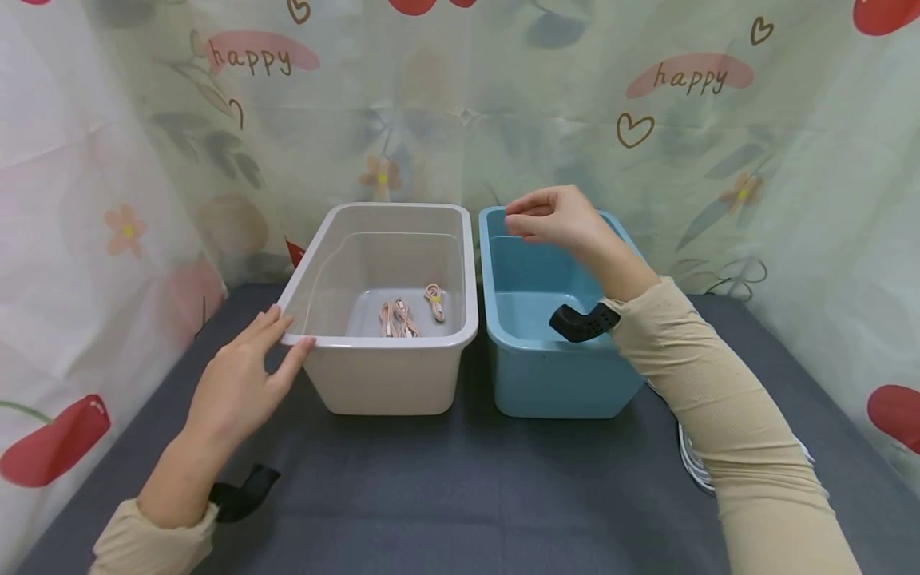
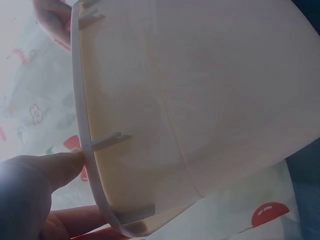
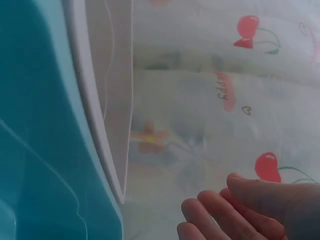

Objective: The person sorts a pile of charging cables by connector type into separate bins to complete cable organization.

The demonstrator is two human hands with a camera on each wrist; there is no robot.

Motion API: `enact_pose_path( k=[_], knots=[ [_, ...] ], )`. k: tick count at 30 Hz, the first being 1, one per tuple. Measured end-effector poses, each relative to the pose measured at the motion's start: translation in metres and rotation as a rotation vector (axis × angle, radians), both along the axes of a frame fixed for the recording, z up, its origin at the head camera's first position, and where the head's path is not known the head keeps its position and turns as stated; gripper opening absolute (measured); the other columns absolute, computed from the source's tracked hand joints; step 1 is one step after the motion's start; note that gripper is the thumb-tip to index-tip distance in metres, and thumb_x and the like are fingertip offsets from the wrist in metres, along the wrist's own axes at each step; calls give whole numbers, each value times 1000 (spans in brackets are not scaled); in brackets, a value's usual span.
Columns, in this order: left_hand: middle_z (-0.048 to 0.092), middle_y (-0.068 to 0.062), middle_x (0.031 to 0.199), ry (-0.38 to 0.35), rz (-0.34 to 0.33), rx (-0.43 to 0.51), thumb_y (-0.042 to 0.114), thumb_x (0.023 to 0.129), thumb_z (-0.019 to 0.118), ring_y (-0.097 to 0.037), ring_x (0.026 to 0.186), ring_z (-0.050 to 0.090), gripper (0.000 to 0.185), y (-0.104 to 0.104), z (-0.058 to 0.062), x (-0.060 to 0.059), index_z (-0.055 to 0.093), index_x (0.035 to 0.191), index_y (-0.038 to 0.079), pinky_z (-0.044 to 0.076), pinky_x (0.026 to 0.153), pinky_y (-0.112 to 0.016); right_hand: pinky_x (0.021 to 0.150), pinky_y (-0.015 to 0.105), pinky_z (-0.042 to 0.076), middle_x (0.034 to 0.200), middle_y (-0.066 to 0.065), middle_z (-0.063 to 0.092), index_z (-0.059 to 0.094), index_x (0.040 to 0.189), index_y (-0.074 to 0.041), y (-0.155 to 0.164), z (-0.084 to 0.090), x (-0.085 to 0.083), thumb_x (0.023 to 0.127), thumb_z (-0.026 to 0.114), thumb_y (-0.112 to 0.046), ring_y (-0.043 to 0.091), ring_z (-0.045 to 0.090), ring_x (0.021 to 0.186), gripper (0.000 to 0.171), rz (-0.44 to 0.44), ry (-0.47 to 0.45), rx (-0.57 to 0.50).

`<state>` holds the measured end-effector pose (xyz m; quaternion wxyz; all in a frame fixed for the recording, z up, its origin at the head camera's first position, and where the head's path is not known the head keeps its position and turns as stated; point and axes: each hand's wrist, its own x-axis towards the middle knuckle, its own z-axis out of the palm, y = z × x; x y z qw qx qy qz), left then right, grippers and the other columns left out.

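Note:
A white bin and a blue bin stand side by side on a dark grey tabletop. Two coiled pink cables lie on the white bin's floor. My left hand rests with straight fingers against the white bin's near-left rim corner; in the left wrist view its thumb touches the rim. My right hand hovers over the far end of the blue bin with its fingers loosely curled. The right wrist view shows those fingers holding nothing, beside the blue wall.
A flowered curtain printed with "happy" closes in the back and both sides. A loose white cable lies on the table to the right of the blue bin, partly under my right sleeve. Bare grey tabletop stretches in front of the bins.

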<state>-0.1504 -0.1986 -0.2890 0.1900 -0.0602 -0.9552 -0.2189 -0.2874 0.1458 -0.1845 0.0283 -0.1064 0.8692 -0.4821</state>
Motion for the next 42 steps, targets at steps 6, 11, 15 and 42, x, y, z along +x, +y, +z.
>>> enact_pose_path(
  k=[6, 11, 15, 42],
  knots=[
    [40, -26, 142, 3, -5, 1, 41, 93, 52, -45, 131, 38, 59, 1, 2, -1, 48, 134, -2, 33, 98, -67, 91, 27, 53, 109, 3, 69, 58, 123, -3, 31, -5, 18, 91, 61, -25, -2, 64, 85, 39, 12, -2, 35],
    [43, -27, 140, 11, -10, 5, 40, 93, 53, -44, 132, 38, 57, 5, 5, -3, 50, 132, -1, 34, 97, -66, 84, 18, 53, 103, -9, 69, 56, 125, -4, 58, -10, 34, 90, 60, -30, -4, 65, 89, 44, 7, 6, 47],
    [46, -25, 138, 23, -41, 10, 37, 94, 54, -42, 133, 38, 53, 14, 12, -4, 51, 132, 0, 34, 99, -64, 81, 14, 52, 93, -21, 67, 55, 126, -4, 80, -17, 45, 89, 62, -35, -7, 64, 87, 49, -21, 12, 46],
    [58, -10, 132, 193, -475, -21, 30, 90, 61, -23, 123, 56, 41, 156, 25, -17, 60, 124, 7, 54, 87, -39, 67, 12, 54, 85, -12, 74, 70, 95, -19, 207, -92, 93, 90, 58, -2, 0, 70, 78, 22, -100, 81, -426]
  ],
)
